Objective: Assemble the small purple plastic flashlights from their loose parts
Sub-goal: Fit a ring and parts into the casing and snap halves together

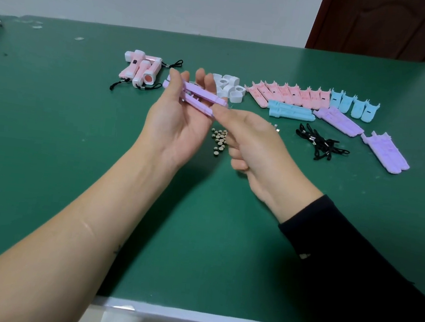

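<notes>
My left hand (177, 119) is raised palm-up over the green table (50, 129) and holds two purple flashlight shell halves (200, 98) side by side, thumb on top and fingers behind. My right hand (248, 138) pinches the right end of those purple halves between thumb and forefinger, its other fingers curled. More purple shell halves (339, 121) lie to the right, with another purple pair (387, 153) further right. Small round button batteries (219, 139) lie on the table just below my hands.
Several finished pink flashlights (142, 69) with black cords lie at the back left. White caps (229, 87) sit behind my hands. Pink shell halves (290, 94) and blue ones (354, 105) form a row at the right. Black lanyards (319, 144) lie nearby.
</notes>
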The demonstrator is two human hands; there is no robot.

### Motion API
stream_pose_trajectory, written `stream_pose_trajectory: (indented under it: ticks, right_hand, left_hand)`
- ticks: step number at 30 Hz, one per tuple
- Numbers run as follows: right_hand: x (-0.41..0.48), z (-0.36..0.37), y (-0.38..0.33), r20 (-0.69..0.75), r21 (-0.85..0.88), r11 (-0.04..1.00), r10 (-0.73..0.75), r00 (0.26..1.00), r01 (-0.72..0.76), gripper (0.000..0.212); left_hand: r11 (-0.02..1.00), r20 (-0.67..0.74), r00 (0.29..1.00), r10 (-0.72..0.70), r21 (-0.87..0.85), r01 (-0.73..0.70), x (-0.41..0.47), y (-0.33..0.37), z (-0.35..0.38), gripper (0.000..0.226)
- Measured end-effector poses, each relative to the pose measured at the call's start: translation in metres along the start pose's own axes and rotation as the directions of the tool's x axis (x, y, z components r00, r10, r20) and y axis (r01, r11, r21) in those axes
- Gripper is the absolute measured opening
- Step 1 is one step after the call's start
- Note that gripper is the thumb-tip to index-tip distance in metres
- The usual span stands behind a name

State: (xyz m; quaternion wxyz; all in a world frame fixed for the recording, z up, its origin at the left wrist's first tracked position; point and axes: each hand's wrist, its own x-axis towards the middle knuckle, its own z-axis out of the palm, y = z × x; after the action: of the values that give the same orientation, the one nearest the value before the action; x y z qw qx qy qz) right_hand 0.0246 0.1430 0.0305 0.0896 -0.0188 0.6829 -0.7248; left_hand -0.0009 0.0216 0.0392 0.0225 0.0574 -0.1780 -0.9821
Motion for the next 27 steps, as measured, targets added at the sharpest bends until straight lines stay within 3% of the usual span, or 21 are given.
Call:
stream_pose_trajectory:
  ticks: [8, 27]
  right_hand:
    - [-0.005, 0.01, 0.007, -0.138, -0.148, 0.937, -0.336, 0.932, 0.316, 0.024]
    - [-0.001, 0.011, 0.011, -0.195, -0.127, 0.932, -0.358, 0.913, 0.338, 0.016]
  left_hand:
    - [0.999, 0.008, 1.0, 0.006, 0.046, -0.006, -0.002, 0.001, -0.002, 0.027]
    - [0.999, 0.021, 0.999, -0.032, -0.029, 0.033, -0.006, -0.002, 0.001, 0.033]
